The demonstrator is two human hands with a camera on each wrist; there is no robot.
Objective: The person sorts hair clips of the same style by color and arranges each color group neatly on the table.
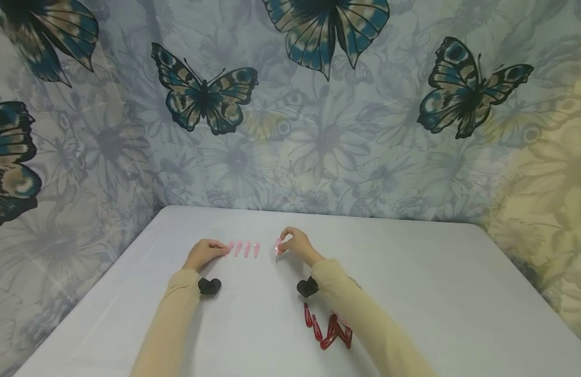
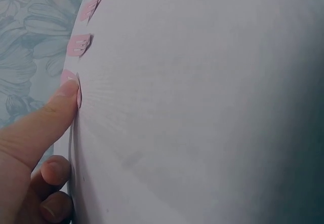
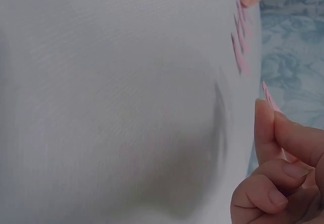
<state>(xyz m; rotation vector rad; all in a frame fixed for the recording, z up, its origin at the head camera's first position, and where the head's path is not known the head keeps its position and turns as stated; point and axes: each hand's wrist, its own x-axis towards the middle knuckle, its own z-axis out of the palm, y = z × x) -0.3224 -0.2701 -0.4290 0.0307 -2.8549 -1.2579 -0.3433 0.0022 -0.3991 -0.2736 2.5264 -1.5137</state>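
Before a butterfly-print wall [image 1: 252,157], one white table [image 1: 436,293] extends beneath two cream sleeves [image 1: 170,324], the left hand [image 1: 204,253], the right hand [image 1: 298,245] and two black heart-shaped wrist pieces [image 1: 209,286]. Four pink clips [image 1: 247,250] form a row near the table's far edge. The left hand contacts the leftmost; whether it pinches cannot be determined. The right hand pinches one further pink clip [image 1: 278,243], right of the row. Red clips [image 1: 317,328] lie by the right sleeve, some overlapping, total obscured.

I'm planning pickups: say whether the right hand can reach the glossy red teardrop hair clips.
Probably not yet: the right hand pinches a pink teardrop hair clip, and the red clips lie by its sleeve.
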